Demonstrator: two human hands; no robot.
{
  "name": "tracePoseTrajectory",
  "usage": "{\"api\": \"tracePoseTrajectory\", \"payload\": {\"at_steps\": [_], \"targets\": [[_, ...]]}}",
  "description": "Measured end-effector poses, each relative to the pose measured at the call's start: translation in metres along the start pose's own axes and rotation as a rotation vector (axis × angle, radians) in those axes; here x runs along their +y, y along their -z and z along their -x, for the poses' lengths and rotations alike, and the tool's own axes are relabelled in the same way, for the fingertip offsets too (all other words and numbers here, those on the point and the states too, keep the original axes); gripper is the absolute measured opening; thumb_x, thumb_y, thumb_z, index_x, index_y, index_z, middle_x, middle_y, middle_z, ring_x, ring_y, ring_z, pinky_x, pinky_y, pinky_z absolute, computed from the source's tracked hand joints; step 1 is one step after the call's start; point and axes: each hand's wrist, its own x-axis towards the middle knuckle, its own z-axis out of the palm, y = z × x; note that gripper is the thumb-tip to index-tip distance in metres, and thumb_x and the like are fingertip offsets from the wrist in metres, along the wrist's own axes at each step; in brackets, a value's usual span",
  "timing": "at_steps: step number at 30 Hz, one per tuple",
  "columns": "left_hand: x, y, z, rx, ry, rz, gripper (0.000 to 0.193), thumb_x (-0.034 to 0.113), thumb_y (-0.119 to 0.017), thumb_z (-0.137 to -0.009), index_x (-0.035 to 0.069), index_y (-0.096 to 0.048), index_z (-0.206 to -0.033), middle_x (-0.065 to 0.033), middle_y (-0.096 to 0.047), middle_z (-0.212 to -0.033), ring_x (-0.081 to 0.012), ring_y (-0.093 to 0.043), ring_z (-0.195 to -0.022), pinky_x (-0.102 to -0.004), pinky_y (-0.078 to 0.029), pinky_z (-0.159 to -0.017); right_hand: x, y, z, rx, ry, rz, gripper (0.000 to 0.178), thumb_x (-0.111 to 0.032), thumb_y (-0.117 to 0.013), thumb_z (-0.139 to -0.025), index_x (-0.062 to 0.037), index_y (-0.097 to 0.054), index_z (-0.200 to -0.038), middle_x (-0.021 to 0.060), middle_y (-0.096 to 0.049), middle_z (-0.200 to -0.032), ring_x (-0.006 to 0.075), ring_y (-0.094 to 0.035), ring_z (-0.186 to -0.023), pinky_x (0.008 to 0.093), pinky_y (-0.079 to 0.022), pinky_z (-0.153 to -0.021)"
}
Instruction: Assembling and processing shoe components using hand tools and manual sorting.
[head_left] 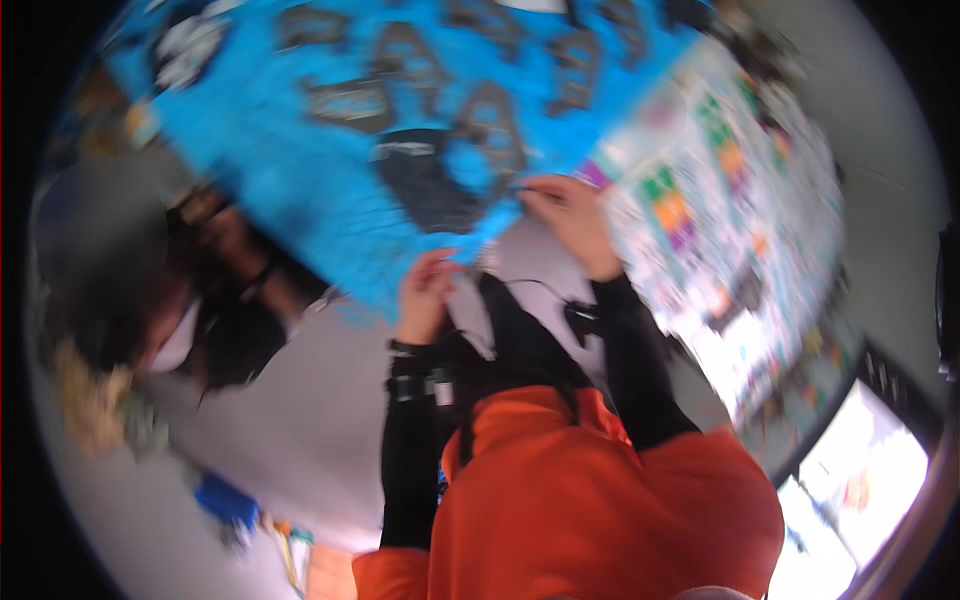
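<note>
My left hand [428, 290] is at the near edge of a blue sheet [290, 200], its fingers partly bent and blurred. Farther right, my right hand [572, 218] reaches in at the same sheet's edge, with thumb and forefinger close to each other. Motion blur hides whether either hand grips the edge. Between and beyond my hands lies a flat, dark grey to black piece [425, 185] with a rounded lower end. Near my right fingertips is a grey cut-out piece with openings [492, 128]. Several similar grey pieces [350, 103] lie farther back on the sheet.
A surface with coloured prints [725, 210] adjoins the sheet on the right. Another person's arm [240, 255] reaches in at the left, next to a dark bag-like shape [240, 345]. A blue object [225, 500] sits low on the left. A bright opening [860, 470] is at lower right.
</note>
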Motion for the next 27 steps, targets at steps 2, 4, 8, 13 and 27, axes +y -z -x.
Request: {"api": "tracePoseTrajectory", "payload": {"at_steps": [2, 4, 8, 13, 27], "targets": [[0.015, -0.001, 0.023, 0.067, -0.123, -0.018, 0.04, 0.017, -0.053, -0.087, 0.01, -0.044, -0.125, -0.0015, -0.06, -0.083, -0.006, -0.05, -0.064, -0.0196, -0.041, -0.056, -0.038, 0.01, 0.012, -0.102, -0.138, -0.031, 0.021, -0.016, -0.06, -0.082, -0.0026, -0.064, -0.098, 0.0054, -0.065, -0.091, 0.0121, -0.058, -0.083, 0.0258, -0.045, -0.074], [0.039, 0.005, 0.058, 0.253, -0.142, 0.051, 0.057, 0.01, -0.054, -0.086, 0.01, -0.027, -0.136, -0.0028, -0.058, -0.072, -0.0073, -0.05, -0.061, -0.0207, -0.043, -0.056, -0.066, 0.025, 0.025, -0.107, -0.308, -0.018, 0.023, -0.013, -0.06, -0.082, -0.0023, -0.062, -0.102, 0.0003, -0.061, -0.087, 0.0037, -0.045, -0.063, 0.0199, -0.035, -0.053], [0.047, 0.127, 0.191, 1.072, -0.277, -0.243, 0.064, 0.016, -0.052, -0.087, -0.001, -0.016, -0.137, -0.003, -0.057, -0.068, -0.0055, -0.047, -0.054, -0.02, -0.04, -0.05, -0.051, 0.013, 0.034, -0.276, -0.254, -0.151, 0.021, -0.011, -0.059, -0.084, -0.0026, -0.059, -0.103, -0.0021, -0.054, -0.077, -0.0007, -0.028, -0.043, 0.0171, -0.017, -0.036], [0.046, 0.234, 0.388, 1.851, -0.381, 0.314, 0.057, 0.009, -0.05, -0.077, -0.004, -0.029, -0.129, -0.0046, -0.052, -0.06, -0.0071, -0.041, -0.044, -0.021, -0.032, -0.04, -0.04, -0.007, 0.02, -0.473, -0.211, -0.21, 0.02, -0.011, -0.058, -0.084, -0.0022, -0.059, -0.102, -0.0028, -0.053, -0.074, -0.0012, -0.03, -0.043, 0.0164, -0.018, -0.035], [-0.036, 0.053, 0.275, 0.805, -0.387, -0.307, 0.028, 0.021, -0.048, -0.09, 0.005, -0.054, -0.112, -0.0034, -0.059, -0.073, -0.0077, -0.046, -0.054, -0.0189, -0.038, -0.05, -0.071, -0.035, 0.129, -0.569, 0.019, -0.169, 0.017, -0.013, -0.067, -0.077, -0.0033, -0.062, -0.091, -0.0039, -0.055, -0.07, -0.001, -0.037, -0.045, 0.0164, -0.024, -0.039]]}}
